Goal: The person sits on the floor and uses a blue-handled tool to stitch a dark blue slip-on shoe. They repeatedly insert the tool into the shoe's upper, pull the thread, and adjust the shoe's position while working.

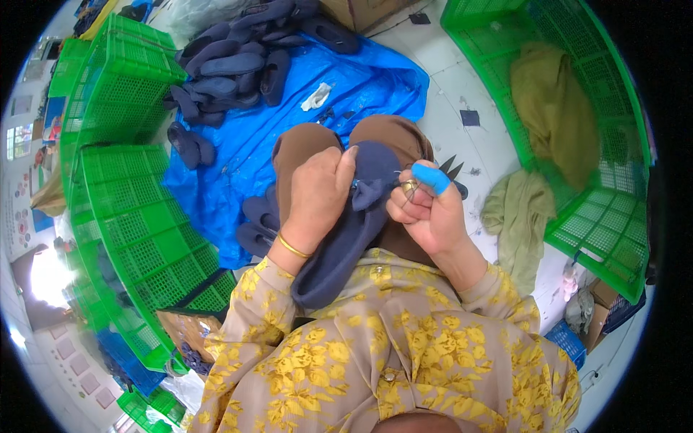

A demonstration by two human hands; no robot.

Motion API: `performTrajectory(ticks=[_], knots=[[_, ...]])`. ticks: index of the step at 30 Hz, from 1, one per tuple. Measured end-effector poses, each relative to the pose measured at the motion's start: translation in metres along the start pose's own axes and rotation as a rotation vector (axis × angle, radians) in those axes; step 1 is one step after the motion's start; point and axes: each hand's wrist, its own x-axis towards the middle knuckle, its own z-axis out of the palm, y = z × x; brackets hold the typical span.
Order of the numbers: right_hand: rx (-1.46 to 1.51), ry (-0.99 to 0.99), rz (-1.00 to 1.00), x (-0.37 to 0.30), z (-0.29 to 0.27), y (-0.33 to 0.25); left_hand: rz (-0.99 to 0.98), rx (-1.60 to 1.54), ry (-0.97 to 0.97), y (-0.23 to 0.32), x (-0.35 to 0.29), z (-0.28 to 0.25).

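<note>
My left hand (317, 195) grips a dark navy fabric shoe (354, 231) that lies across my lap, its small bow (369, 192) just beside my fingers. My right hand (427, 209) is closed near the bow, pinching what looks like a thin needle; a blue finger guard (432, 177) covers one finger and a ring shows on another. A gold bangle (292, 247) sits on my left wrist. My sleeves are beige with yellow flowers.
A pile of navy shoes (238, 61) lies on a blue tarp (289, 123) ahead. Green plastic crates (123, 209) stand at left; another crate (599, 144) at right holds olive cloth (556, 108). More olive cloth (516, 216) lies on the white floor, scissors (451, 167) nearby.
</note>
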Motion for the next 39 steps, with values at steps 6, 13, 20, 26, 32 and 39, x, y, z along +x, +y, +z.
performTrajectory(ticks=[6, 13, 20, 26, 32, 39], knots=[[-0.736, 0.06, -0.449, -0.016, -0.017, -0.02, 0.143, -0.008, 0.136, 0.008, 0.002, -0.018], [-1.849, 0.45, -0.401, -0.043, -0.084, -0.04, 0.265, 0.119, -0.106, 0.034, -0.006, -0.025], [-1.399, 0.162, -0.24, -0.036, -0.026, -0.029, -0.197, -0.348, -0.227, 0.014, -0.012, -0.031], [-1.361, -0.049, -0.108, -0.014, 0.012, -0.008, -0.514, -0.721, -0.285, 0.012, -0.016, -0.033], [-1.654, -0.135, -0.314, -0.009, 0.01, -0.009, -0.54, -0.76, -0.3, 0.011, -0.015, -0.033], [-1.61, -0.171, -0.292, -0.011, 0.013, -0.015, -0.554, -0.789, -0.29, 0.007, -0.016, -0.032]])
